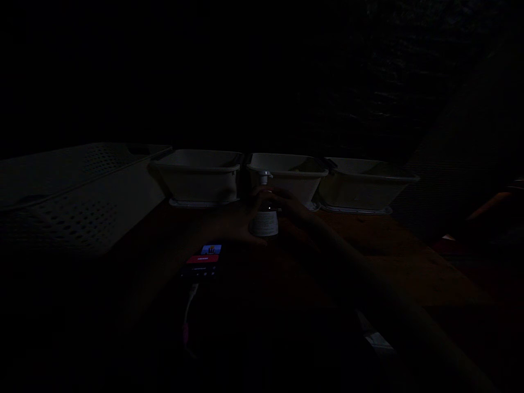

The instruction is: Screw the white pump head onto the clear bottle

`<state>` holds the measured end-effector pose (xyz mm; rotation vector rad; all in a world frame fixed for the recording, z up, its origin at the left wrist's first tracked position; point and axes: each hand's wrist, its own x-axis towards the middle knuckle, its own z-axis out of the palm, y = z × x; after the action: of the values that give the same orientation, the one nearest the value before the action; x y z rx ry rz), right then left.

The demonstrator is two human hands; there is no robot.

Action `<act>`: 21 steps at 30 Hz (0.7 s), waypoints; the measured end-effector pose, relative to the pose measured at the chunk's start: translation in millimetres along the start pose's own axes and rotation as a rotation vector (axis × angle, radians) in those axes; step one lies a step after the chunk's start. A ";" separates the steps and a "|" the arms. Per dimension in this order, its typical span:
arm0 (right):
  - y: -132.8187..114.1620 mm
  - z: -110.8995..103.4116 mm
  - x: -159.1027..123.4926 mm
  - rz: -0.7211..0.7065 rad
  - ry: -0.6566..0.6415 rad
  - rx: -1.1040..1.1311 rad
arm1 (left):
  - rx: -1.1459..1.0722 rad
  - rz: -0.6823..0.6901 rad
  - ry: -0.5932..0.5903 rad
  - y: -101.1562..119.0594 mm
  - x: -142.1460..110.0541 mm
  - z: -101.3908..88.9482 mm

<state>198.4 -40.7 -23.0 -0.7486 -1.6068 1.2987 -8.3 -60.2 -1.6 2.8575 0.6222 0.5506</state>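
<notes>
Standing on the counter (409, 256) just before three tubs (199, 180), one bottle (265, 215) is clamped between left hand (233, 224) and right hand (292, 207) fingers. One phone (203, 261) lies beside; the counter's right portion is open.

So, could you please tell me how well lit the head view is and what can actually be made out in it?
The head view is heavily underexposed: the top and bottom are nearly black. Both hands, left and right, show dimly around a small bottle; three pale tubs and a perforated crate are faint; the lit phone screen is the brightest spot. Fine detail is lost.
</notes>
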 end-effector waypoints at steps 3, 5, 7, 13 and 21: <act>-1.2 0.7 0.4 -0.012 -0.009 -0.006 | 0.003 -0.030 -0.009 -4.7 -0.8 2.0; -1.5 0.5 0.2 -0.024 -0.025 -0.001 | 0.001 -0.031 -0.008 -6.2 -0.8 2.7; -1.5 -0.4 -0.4 -0.033 -0.042 0.008 | 0.000 -0.012 -0.002 -5.7 -0.1 2.6; -0.1 -4.0 -1.7 0.030 0.023 0.005 | -0.004 0.025 0.007 -0.1 1.0 1.6; 4.3 -1.8 1.6 -0.024 0.048 -0.020 | 0.029 -0.052 -0.026 4.1 -0.7 0.0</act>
<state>199.0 -37.5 -26.7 -0.7651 -1.5879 1.2394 -7.4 -64.2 -0.8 2.8618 0.7033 0.4999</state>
